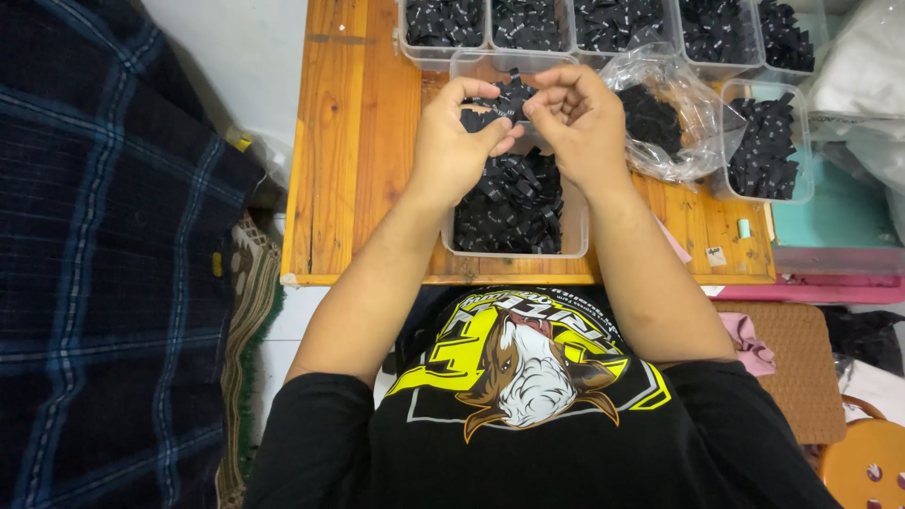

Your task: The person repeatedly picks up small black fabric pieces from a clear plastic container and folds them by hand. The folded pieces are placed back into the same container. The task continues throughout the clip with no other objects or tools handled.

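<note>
Left hand (457, 141) and right hand (577, 123) pinch one small black label (507, 106) above the clear tub (575, 240); separating singly probably needs light fingertip pressure.

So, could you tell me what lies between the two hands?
In the head view, a small black label is pinched between the left hand and right hand.

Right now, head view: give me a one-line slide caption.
Both hands, left hand and right hand, pinch small black labels above a clear tub.
</note>
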